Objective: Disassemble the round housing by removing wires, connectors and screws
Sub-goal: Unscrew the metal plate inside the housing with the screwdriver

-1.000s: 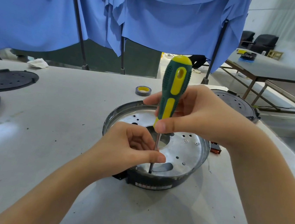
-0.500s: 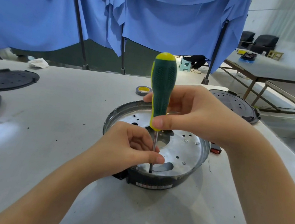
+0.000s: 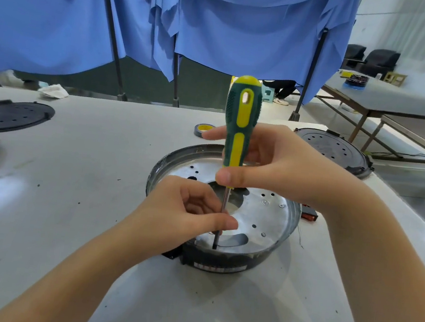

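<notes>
Two hands at work: both are on one screwdriver (image 3: pixel 239 126), standing nearly upright over the round housing (image 3: pixel 273 226).
Housing place: centre of the bench (image 3: pixel 85 173), open side up, its silver inner plate (image 3: pixel 265 220) showing holes and a central opening.
Right hand (image 3: pixel 279 168): its grip is closed round the lower part of the green-and-yellow handle, thumb across the front, index finger reaching to 9 o'clock behind it.
Left hand (image 3: pixel 187 211): fingers curled, thumb and fingertips pinching the steel shaft low down, steadying it.
Tip: seated at the plate's edge near 6 o'clock; the screw itself is hidden under it.
Change: a second ago the yellow stripe faced the camera, half a second ago the plain green side did, now the stripe faces front again. The handle has gone round while the left pinch and the tip kept their place.
Meaning: I judge a screw is being turned out, not yet free; other fasteners still show on the plate around 3 o'clock.
Around: black perforated lids (image 3: pixel 12 115) at 9 o'clock and 2 o'clock, a tape roll (image 3: pixel 204 129) at 12 o'clock, a small red-and-black part (image 3: pixel 310 215) just beside the housing at 3 o'clock.
</notes>
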Tool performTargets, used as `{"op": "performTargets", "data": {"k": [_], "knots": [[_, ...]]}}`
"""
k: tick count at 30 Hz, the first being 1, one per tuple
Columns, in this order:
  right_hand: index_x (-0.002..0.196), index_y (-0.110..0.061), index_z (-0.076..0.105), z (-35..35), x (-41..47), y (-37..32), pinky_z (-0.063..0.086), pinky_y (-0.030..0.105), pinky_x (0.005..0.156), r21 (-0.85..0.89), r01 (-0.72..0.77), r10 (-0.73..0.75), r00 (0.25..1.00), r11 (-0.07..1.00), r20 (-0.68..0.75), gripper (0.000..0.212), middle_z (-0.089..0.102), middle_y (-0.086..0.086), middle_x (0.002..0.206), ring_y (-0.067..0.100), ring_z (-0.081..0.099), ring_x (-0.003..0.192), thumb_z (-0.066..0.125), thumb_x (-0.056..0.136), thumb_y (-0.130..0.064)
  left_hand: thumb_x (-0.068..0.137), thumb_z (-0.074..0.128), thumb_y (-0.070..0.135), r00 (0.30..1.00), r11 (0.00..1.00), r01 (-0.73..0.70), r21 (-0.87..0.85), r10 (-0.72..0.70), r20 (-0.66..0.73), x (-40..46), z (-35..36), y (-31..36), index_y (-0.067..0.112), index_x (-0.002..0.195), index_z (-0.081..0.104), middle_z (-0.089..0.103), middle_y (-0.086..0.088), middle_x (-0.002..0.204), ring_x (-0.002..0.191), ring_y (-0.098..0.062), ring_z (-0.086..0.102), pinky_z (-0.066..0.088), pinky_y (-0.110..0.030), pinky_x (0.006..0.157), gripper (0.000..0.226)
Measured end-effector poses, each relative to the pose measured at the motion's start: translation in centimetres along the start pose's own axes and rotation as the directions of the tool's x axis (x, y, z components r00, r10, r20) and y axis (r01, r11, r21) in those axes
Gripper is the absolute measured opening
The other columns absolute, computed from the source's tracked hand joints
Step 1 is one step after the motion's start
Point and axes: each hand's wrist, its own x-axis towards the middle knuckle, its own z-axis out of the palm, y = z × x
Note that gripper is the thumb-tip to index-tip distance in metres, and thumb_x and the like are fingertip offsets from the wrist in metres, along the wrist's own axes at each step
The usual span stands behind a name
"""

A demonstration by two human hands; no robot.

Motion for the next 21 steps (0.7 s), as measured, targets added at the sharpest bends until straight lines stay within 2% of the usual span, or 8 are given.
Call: {"op": "performTargets", "data": {"k": [1, 3, 7, 10, 12, 15, 18, 21], "knots": [[0.122, -0.022, 0.063, 0.0, 0.0, 0.0, 0.058, 0.031, 0.081, 0.005, 0.01, -0.01, 1.0, 1.0, -0.014, 0.057, 0.07, 0.008, 0.092, 0.017, 0.066, 0.082, 0.078, 0.067, -0.024, 0.052, 0.081, 0.045, 1.0, 1.0, -0.006, 0.014, 0.007, -0.02, 0.0, 0.1, 0.0, 0.018, 0.064, 0.072, 0.073, -0.003, 0.065, 0.065, -0.03, 0.069, 0.053, -0.028, 0.062, 0.031], [0.123, -0.021, 0.061, -0.1, -0.1, 0.1, 0.058, 0.03, 0.08, 0.093, 0.024, -0.023, 1.0, 0.995, -0.008, 0.058, 0.072, 0.013, 0.096, 0.023, 0.071, 0.089, 0.078, 0.068, -0.014, 0.052, 0.081, 0.044, 1.0, 1.0, -0.002, 0.019, 0.002, -0.009, 0.1, -0.1, 0.0, 0.017, 0.064, 0.072, 0.073, -0.002, 0.065, 0.061, -0.024, 0.069, 0.053, -0.022, 0.06, 0.031], [0.137, -0.008, 0.045, -0.5, -0.5, 0.1, 0.054, 0.028, 0.084, 0.218, 0.024, -0.056, 0.988, 0.976, 0.144, 0.059, 0.069, 0.017, 0.111, 0.025, 0.067, 0.106, 0.062, 0.083, 0.008, 0.079, 0.075, 0.017, 0.986, 0.998, 0.049, -0.046, -0.041, 0.162, -0.1, -0.9, 0.1, 0.018, 0.085, 0.076, 0.077, -0.001, 0.083, 0.082, -0.016, 0.074, 0.057, -0.021, 0.075, 0.006], [0.138, -0.009, 0.044, -0.7, -0.5, 0.2, 0.053, 0.027, 0.086, 0.22, 0.004, -0.044, 0.983, 0.975, 0.179, 0.058, 0.068, 0.014, 0.117, 0.023, 0.065, 0.11, 0.06, 0.084, 0.004, 0.081, 0.073, 0.008, 0.987, 0.997, 0.045, -0.069, -0.034, 0.158, -0.2, -0.9, 0.2, 0.017, 0.087, 0.075, 0.077, 0.0, 0.083, 0.081, -0.016, 0.074, 0.055, -0.017, 0.074, 0.011], [0.133, -0.015, 0.051, -0.5, -0.4, 0.1, 0.053, 0.025, 0.083, 0.135, -0.006, -0.012, 0.992, 0.991, 0.128, 0.055, 0.071, 0.005, 0.11, 0.019, 0.067, 0.105, 0.069, 0.082, -0.007, 0.071, 0.08, 0.015, 0.995, 0.997, 0.036, -0.072, -0.029, 0.096, -0.1, -0.6, 0.3, 0.016, 0.073, 0.076, 0.076, 0.0, 0.076, 0.077, -0.019, 0.074, 0.058, -0.024, 0.072, 0.005], [0.12, -0.021, 0.062, -0.2, -0.2, 0.2, 0.056, 0.032, 0.087, 0.016, 0.016, -0.016, 0.999, 1.0, 0.051, 0.047, 0.069, 0.009, 0.111, 0.025, 0.066, 0.101, 0.076, 0.075, -0.021, 0.053, 0.083, 0.032, 1.0, 1.0, 0.002, -0.03, -0.002, -0.001, 0.1, -0.3, 0.1, 0.013, 0.064, 0.071, 0.074, -0.003, 0.069, 0.07, -0.023, 0.073, 0.058, -0.035, 0.072, 0.025], [0.124, -0.017, 0.06, -0.3, -0.3, 0.1, 0.056, 0.029, 0.083, 0.081, 0.028, -0.033, 0.997, 0.996, 0.064, 0.048, 0.068, 0.015, 0.115, 0.026, 0.068, 0.101, 0.072, 0.079, -0.007, 0.054, 0.083, 0.034, 1.0, 1.0, 0.009, -0.013, -0.008, 0.021, 0.2, -0.4, 0.0, 0.013, 0.068, 0.071, 0.074, -0.004, 0.071, 0.068, -0.023, 0.072, 0.058, -0.035, 0.071, 0.028], [0.136, -0.007, 0.047, -0.6, -0.6, 0.0, 0.053, 0.028, 0.085, 0.154, 0.009, -0.031, 0.99, 0.988, 0.137, 0.055, 0.07, 0.013, 0.11, 0.023, 0.067, 0.105, 0.059, 0.086, 0.01, 0.07, 0.078, 0.028, 0.99, 0.999, 0.036, -0.031, -0.032, 0.135, 0.1, -0.7, -0.1, 0.021, 0.082, 0.076, 0.077, 0.0, 0.082, 0.078, -0.018, 0.074, 0.058, -0.025, 0.075, 0.015]]}}
